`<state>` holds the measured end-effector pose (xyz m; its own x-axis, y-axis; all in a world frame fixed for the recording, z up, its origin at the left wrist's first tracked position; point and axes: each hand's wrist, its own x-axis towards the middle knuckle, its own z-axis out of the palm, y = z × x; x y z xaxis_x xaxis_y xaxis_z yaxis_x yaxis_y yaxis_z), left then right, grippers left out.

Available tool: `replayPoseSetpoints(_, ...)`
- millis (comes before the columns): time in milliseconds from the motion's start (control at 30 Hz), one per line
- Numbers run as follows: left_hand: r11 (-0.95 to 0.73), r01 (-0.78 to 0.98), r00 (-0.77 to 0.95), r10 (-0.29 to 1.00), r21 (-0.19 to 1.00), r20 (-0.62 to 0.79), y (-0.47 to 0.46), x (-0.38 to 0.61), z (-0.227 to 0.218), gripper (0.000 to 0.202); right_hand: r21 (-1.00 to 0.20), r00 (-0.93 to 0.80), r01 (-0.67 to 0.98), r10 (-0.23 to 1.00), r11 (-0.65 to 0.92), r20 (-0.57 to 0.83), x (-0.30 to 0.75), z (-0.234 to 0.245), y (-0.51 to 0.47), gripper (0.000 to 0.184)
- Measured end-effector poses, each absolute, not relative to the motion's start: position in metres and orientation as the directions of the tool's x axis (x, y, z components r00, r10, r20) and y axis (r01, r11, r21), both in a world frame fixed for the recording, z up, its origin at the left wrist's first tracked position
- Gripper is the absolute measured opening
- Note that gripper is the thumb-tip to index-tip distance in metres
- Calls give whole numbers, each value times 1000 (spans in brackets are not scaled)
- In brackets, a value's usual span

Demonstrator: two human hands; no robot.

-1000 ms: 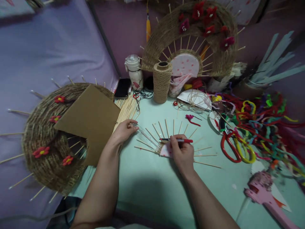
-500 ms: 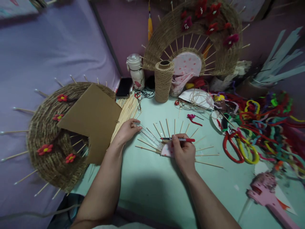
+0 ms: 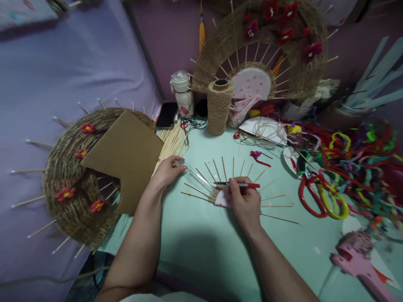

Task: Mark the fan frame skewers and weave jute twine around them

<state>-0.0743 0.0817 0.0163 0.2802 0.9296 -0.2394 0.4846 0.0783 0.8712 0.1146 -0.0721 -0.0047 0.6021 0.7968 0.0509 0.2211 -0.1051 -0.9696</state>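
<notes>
Between the fingers of my left hand is the end of a clear ruler, which slants down to a small half-round piece of pink-dotted white cloth. Thin wooden sticks fan out from that piece on the table. My right hand grips a red pen and rests over the cloth, covering part of it. The pen lies nearly level, its tip pointing left, close to the ruler's lower end.
At left, a cardboard piece overlaps a woven fan. A twine spool and a bottle stand behind. Scissors, colourful pipe cleaners and a pink glue gun are at right.
The whole view has shifted slightly, so everything sits a little further right. Both hands keep their holds on the ruler and the pen, with hardly any movement against the table.
</notes>
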Motion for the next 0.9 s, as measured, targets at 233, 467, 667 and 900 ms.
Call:
replayPoseSetpoints(233, 85, 501, 291, 921, 861, -260, 78, -70, 19, 31, -965, 601, 236, 798, -119, 48, 114, -5, -73, 32)
replayPoseSetpoints(467, 97, 550, 274, 917, 830, -289, 78, -65, 21, 34, -963, 605, 241, 794, -117, 55, 113, -5, -73, 32)
replayPoseSetpoints(667, 93, 526, 286, 917, 846, -279, 79, -64, 18, 31, -968, 605, 226, 795, -109, 52, 113, -6, -72, 32)
replayPoseSetpoints(900, 85, 536, 289, 916, 840, -277, 80, -64, 16, 33, -963, 604, 242, 795, -118, 55, 114, -6, -73, 31)
